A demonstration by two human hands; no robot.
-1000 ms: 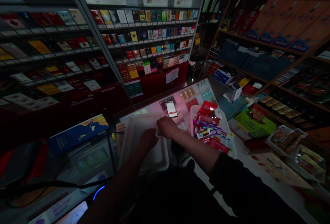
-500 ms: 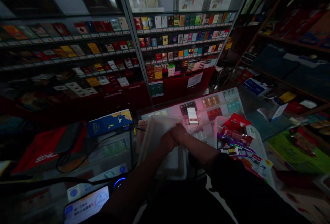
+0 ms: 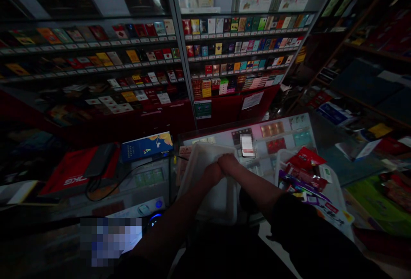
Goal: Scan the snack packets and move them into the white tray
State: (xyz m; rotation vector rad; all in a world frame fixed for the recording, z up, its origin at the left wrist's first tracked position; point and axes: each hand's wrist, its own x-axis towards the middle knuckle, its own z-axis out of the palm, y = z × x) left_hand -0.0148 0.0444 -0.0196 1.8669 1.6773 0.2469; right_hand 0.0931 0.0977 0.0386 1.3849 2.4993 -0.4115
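Observation:
Over a white plastic bin (image 3: 189, 185) on the glass counter, my two hands meet and touch. My left hand (image 3: 213, 173) is closed, its knuckles against the other hand. My right hand (image 3: 228, 163) is also closed, fingers curled inward. Whatever the fingers hold, if anything, is hidden in the dark. The bin's visible floor is pale and bare around my wrists. Just beyond my right hand, a small white pack (image 3: 247, 145), partly blurred out, lies on the glass.
A white tub (image 3: 340, 193) of snack packets (image 3: 308, 157) stands to the right. To the left lie a blue box (image 3: 147, 146), a red bag (image 3: 73, 172) with a dark device, a cable and a lit screen (image 3: 131, 236). Behind stand shelves of cigarette packs (image 3: 212, 25).
The whole view has shifted, so the counter and shelves appear further right. My hands stay together over the bin in nearly the same pose.

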